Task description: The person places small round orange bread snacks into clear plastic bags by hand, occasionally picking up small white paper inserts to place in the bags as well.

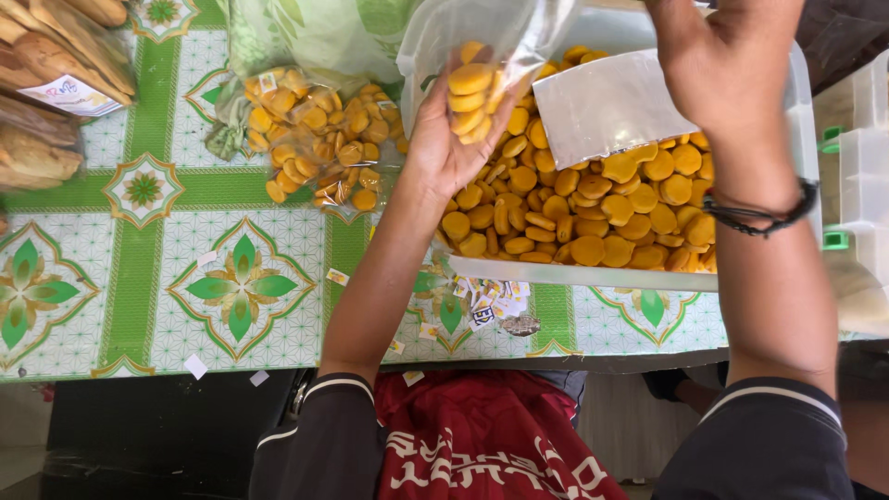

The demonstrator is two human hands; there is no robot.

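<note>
My left hand grips a stack of round yellow-orange cookies and holds it at the mouth of a clear plastic bag. Below it, a white tray is heaped with several of the same cookies. A flat clear plastic sheet lies on top of the heap. My right hand is raised over the tray's far right side, a black cord around its wrist. Its fingers are cut off by the top edge, so what it holds is hidden.
Filled clear bags of cookies lie left of the tray on a green patterned tablecloth. Small paper labels sit by the tray's near edge. Wrapped brown baked goods are at the far left, white plastic containers at the right.
</note>
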